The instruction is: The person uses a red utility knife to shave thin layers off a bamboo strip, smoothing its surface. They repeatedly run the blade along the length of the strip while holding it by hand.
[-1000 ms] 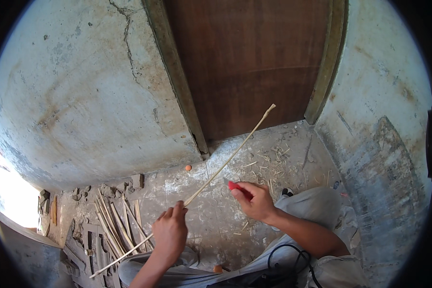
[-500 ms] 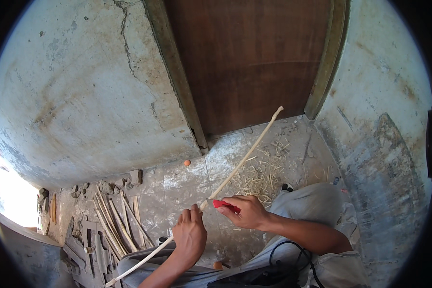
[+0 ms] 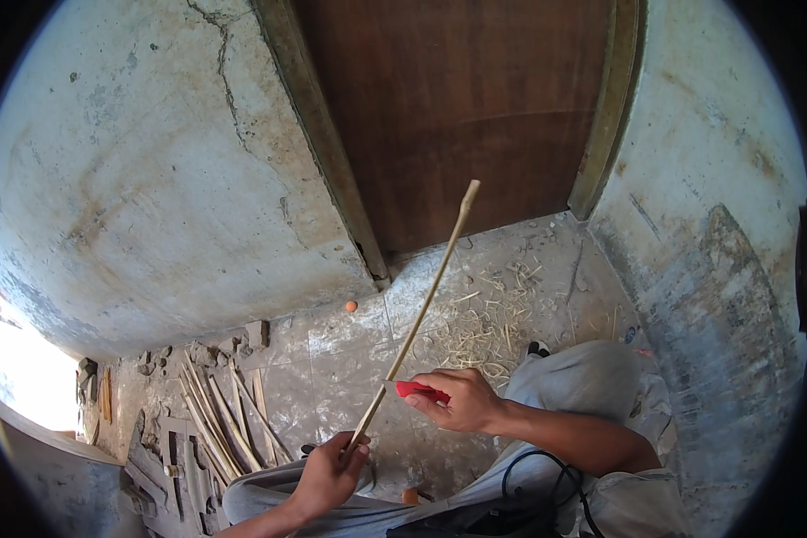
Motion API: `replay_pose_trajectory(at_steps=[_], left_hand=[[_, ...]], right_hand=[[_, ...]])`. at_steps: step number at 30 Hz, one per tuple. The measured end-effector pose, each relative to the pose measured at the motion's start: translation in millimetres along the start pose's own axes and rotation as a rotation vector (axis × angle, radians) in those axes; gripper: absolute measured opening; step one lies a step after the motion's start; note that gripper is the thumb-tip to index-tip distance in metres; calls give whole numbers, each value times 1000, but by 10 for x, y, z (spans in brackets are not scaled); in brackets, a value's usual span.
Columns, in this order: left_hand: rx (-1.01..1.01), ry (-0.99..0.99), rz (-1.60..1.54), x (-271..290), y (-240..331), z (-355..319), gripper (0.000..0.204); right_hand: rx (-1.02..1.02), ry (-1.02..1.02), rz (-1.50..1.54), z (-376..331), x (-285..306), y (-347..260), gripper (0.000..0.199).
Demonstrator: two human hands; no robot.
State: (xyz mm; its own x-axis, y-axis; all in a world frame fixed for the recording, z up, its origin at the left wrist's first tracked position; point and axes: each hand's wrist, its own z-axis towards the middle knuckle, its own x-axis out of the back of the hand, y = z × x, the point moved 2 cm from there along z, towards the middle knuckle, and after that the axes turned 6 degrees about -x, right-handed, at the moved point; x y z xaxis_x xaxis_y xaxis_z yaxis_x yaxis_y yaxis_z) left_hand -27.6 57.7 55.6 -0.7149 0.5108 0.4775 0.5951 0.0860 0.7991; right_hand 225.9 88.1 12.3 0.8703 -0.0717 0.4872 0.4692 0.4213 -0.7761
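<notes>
My left hand [image 3: 329, 475] is closed round the lower part of a long, thin wooden stick [image 3: 426, 305] with a knobbed far end. From there the stick slants up and to the right, towards the door. In my right hand [image 3: 464, 400] is a red-handled knife [image 3: 414, 389], gripped with the fingers wrapped round it. Its short blade points left and lies at the stick, above my left hand; whether it touches the wood I cannot tell. Pale curled shavings [image 3: 484, 330] are scattered on the floor beyond my right hand.
Several wooden strips [image 3: 213, 417] lie in a bundle on the left, beside a grey slatted piece [image 3: 175, 466]. Stone chunks [image 3: 203, 353] line the wall, and a small orange ball [image 3: 351, 307] rests on the floor. Ahead is a brown door [image 3: 457, 117].
My left hand has moved down and left, and the stick has turned steeper, its far end swinging left and showing a darker side. My right hand with the knife stays nearly in place.
</notes>
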Motion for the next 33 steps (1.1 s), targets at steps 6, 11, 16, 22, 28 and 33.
replay_pose_trajectory(at_steps=[6, 11, 16, 22, 28, 33], left_hand=[[-309, -27, 235, -83, 200, 274, 31], [-72, -60, -339, -295, 78, 574, 35], [39, -50, -534, -433, -105, 566, 35], [225, -1, -828, -441, -161, 455, 33], [221, 23, -945, -467, -267, 480, 27], [215, -10, -965, -519, -261, 472, 23]], right_hand=[[-32, 70, 33, 44, 25, -49, 30], [-77, 62, 21, 74, -25, 23, 28], [-165, 16, 10, 73, -18, 103, 31], [-245, -45, -38, 44, -23, 159, 32], [-218, -140, -53, -14, -72, 172, 34], [-230, -198, -41, -44, -120, 197, 33]])
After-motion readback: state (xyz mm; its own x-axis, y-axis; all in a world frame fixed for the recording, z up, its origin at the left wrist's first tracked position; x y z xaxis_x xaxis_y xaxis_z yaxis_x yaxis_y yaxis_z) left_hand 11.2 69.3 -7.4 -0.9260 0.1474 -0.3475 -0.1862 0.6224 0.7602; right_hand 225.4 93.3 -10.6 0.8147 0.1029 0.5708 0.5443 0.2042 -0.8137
